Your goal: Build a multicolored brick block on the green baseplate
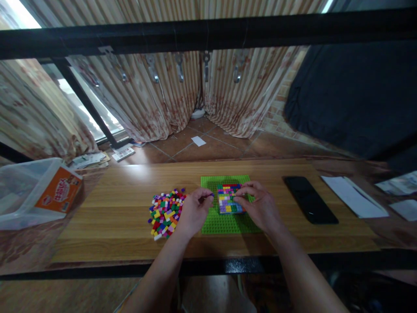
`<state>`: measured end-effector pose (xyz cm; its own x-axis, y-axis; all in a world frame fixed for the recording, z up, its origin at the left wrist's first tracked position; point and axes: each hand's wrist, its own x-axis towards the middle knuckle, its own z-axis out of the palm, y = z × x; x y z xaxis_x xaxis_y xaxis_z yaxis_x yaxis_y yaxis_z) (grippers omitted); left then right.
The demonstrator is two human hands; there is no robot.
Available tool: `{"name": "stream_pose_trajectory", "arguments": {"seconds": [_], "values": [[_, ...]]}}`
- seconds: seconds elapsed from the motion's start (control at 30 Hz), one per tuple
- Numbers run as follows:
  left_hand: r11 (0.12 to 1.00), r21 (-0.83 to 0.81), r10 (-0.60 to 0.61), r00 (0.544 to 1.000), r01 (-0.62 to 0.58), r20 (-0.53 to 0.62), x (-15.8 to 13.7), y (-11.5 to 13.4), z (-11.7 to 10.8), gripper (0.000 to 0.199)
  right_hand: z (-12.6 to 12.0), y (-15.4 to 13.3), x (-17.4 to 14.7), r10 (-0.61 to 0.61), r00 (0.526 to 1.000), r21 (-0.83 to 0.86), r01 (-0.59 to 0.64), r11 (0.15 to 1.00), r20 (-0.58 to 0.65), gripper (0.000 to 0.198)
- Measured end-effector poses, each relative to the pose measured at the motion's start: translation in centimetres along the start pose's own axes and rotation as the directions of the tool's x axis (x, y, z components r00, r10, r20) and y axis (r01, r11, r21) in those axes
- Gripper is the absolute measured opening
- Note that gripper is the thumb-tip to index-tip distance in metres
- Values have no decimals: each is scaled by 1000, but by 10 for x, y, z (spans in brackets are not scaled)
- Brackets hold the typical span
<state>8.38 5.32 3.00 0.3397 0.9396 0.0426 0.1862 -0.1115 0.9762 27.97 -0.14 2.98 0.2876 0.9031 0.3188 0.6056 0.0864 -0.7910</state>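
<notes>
My left hand [196,209] is closed in a pinch over the left side of a green studded baseplate [210,224]. Between its thumb and index finger is a small dark toy brick [212,195], blue or purple. On the baseplate stands a low square build of multicoloured toy bricks [226,201]. My right hand [260,206] bends its fingers over the right side of that build, thumb and fingertips on it; whether it also has a loose brick is hidden. A pile of loose toy bricks [167,213] in many colours lies left of my left hand.
A black phone [309,199] and white paper [355,198] lie on the right of the wooden table [110,217]. Beyond its left end is a clear plastic bin [26,191] with an orange label. A black bar [208,32] with metal hooks crosses above.
</notes>
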Motion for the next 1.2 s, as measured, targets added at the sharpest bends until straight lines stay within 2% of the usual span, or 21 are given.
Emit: {"name": "stream_pose_trajectory", "arguments": {"seconds": [0.2, 0.37, 0.63, 0.83, 0.93, 1.0, 1.07, 1.2], "values": [[1000, 15, 14, 1000, -14, 2, 0, -1, -1, 8, 1, 9, 2, 125, 992, 17, -125, 992, 3, 22], [1000, -1, 11, 1000, -11, 3, -1, -4, 2, 8, 7, 19, 4, 274, 961, 179, -276, 944, 36, 34], [998, 4, 56, 998, -56, 34, -4, -8, 9, 10, 11, 9, 3, 387, 918, 304, -394, 868, 85, 37], [996, -78, 39, 999, -37, 23, -4, -3, 9, 8, 3, 9, 3, 306, 951, 211, -309, 927, 47, 32], [987, -159, 33, 999, -31, 16, -5, 1, 9, 8, 0, 0, 2, 195, 978, 182, -179, 967, -70, 25], [974, -227, 26, 999, -20, 23, -6, 4, 10, 11, 0, -9, -1, 103, 990, 194, -83, 977, -94, 21], [963, -268, 31, 999, -18, 42, -8, 7, 12, 16, 3, -19, -5, 48, 999, 231, -42, 972, -17, 21], [957, -288, 69, 994, -40, 90, -11, 12, 16, 23, 9, -32, -10, 40, 990, 290, -79, 954, 137, 21]]}}
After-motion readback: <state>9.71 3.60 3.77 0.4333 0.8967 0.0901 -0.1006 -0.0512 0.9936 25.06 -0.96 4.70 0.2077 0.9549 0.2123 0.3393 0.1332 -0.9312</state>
